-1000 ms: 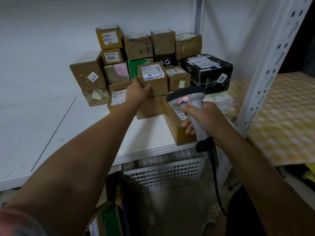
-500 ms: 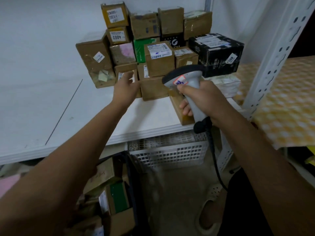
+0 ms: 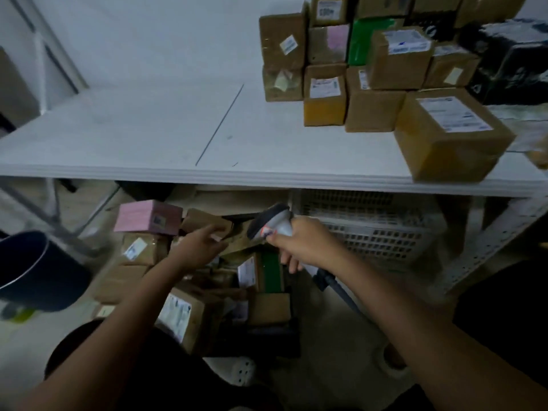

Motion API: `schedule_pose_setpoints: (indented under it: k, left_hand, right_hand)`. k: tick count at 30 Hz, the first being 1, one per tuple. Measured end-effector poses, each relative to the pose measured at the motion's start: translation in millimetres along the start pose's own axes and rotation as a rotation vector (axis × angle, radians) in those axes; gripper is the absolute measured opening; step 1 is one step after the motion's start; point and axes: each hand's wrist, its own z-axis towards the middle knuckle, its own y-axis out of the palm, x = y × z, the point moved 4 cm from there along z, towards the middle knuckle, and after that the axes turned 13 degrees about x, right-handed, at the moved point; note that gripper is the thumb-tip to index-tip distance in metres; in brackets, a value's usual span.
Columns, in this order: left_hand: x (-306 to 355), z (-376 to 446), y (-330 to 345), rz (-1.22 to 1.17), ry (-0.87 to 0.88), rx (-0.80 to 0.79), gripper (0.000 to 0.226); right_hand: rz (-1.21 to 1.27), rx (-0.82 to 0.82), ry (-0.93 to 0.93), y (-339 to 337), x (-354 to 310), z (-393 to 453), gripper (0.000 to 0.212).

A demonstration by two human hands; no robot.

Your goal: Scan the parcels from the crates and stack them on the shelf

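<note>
The parcels still to be scanned lie heaped on the floor below the shelf [image 3: 267, 179]: a pink box [image 3: 148, 216], several brown cartons, one with a green side [image 3: 271, 271]. The crate holding them cannot be made out. The left hand [image 3: 197, 247], fingers loosely extended, reaches toward a small brown carton [image 3: 206, 222]; blur hides whether it touches. The right hand [image 3: 305, 243] grips the scanner [image 3: 274, 222], aimed at the heap. On the shelf a stack of more than 10 parcels [image 3: 385, 72] stands at the right, so the job looks well begun, with roughly 10 more left below.
</note>
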Motion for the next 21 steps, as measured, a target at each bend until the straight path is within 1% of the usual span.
schedule_pose_setpoints:
  k: [3,6,7,9,10,11,13,14,15,17,19,21]
  left_hand:
    - [-52,-18,9,0.011,-0.163,-0.056,0.047]
    - [-96,-21,16,-0.013,-0.273,0.01,0.052]
    - [-114,-19,19,-0.007,-0.312,0.038,0.057]
    - [-170,-3,37,-0.035,-0.416,0.094,0.08]
    - [-180,-2,39,-0.055,-0.479,0.112,0.088]
    - [-180,-6,39,-0.07,-0.525,0.103,0.087]
    - [-163,-17,35,-0.086,-0.562,0.066,0.064]
    - [-157,-20,35,-0.096,-0.581,0.073,0.057]
    - [-154,-23,35,-0.143,-0.63,0.099,0.057]
    - [-155,-26,39,-0.264,-0.704,0.175,0.064]
    - [-158,-29,46,-0.351,-0.745,0.185,0.072]
    - [-155,-28,52,-0.404,-0.76,0.18,0.085]
  right_hand:
    - [-0.04,-0.065,0.016,29,-2,0,0.048]
    - [-0.056,-0.08,0.033,46,-3,2,0.048]
    - [-0.06,-0.079,0.039,50,-3,3,0.048]
    - [-0.072,-0.086,0.048,56,-2,4,0.048]
    - [-0.081,-0.088,0.053,59,-1,4,0.048]
    - [-0.09,-0.089,0.057,61,0,5,0.049]
    - [-0.094,-0.097,0.065,67,3,5,0.051]
    - [-0.087,-0.102,0.068,71,4,6,0.051]
    - [-0.082,-0.106,0.07,74,5,6,0.05]
    - [-0.075,-0.109,0.076,77,8,6,0.049]
    - [-0.058,-0.109,0.092,79,12,7,0.048]
    - [-0.041,-0.1,0.109,79,16,8,0.048]
